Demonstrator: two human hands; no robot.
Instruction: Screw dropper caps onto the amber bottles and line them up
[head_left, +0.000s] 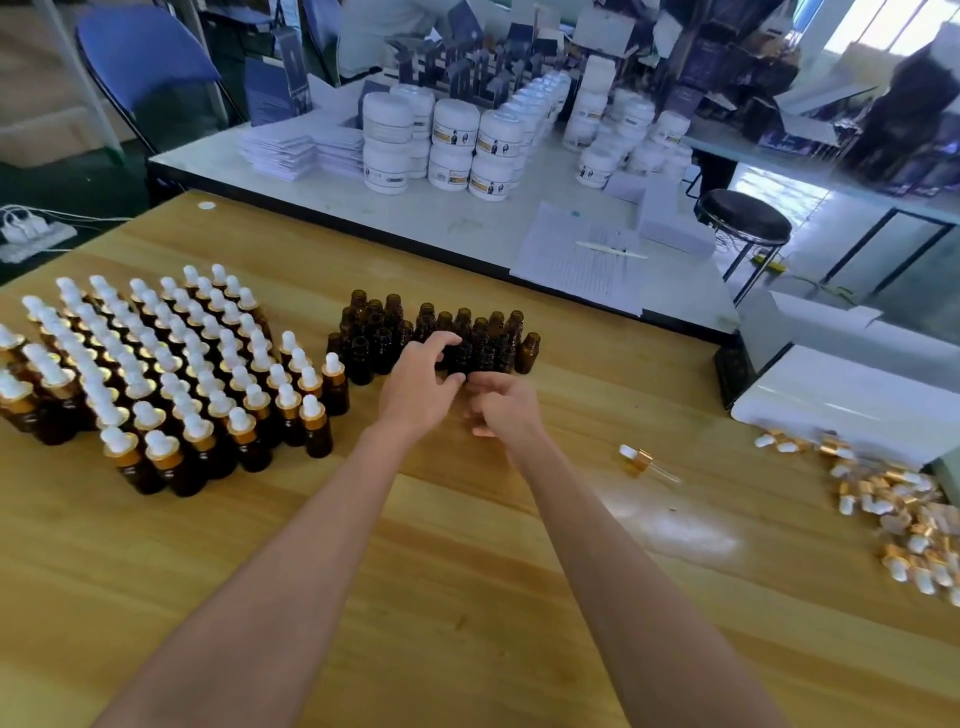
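Wooden table (467, 597) carries capped amber bottles (156, 374) massed at left, uncapped bottles (436, 332) clustered centre, loose dropper caps (893, 509) heaped right (one stray cap (641, 460) apart). Left hand (423, 387) fingers spread over uncapped cluster, grasp unclear; right hand (501, 408) curled, contents hidden.

Wooden table (467, 597) abutted by white table (322, 192); blue chair (143, 57) and black stool (744, 218) seen; daylight from window (883, 21).
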